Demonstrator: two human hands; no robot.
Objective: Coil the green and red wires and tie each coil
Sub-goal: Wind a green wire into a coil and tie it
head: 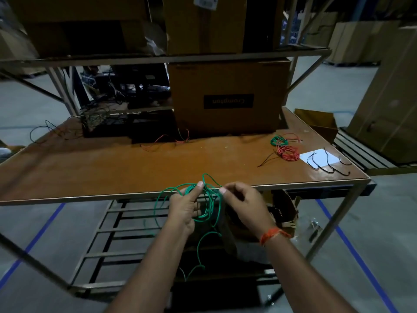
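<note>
Head view shows us, low in the middle, our left hand (pixel 184 211) gripping green wire (pixel 208 199) loops together while our right hand (pixel 244 205) pinches a strand to wrap it.

brown wooden table (pixel 135 163) on a metal frame, pale edge strip along the near side. far back centre: a cardboard box (pixel 228 96) with a dark upside-down label stands on the top. left of it a black unit (pixel 126 125) with tangled thin dark wires (pixel 56 131) spilling toward the left edge. loose red wire (pixel 162 138) lies in front of the box. right side: small green coil (pixel 278 140), red coil (pixel 289 152) just beside and nearer, white sheet (pixel 318 157) near the right edge with black cable ties (pixel 327 164) laid across it.
</note>
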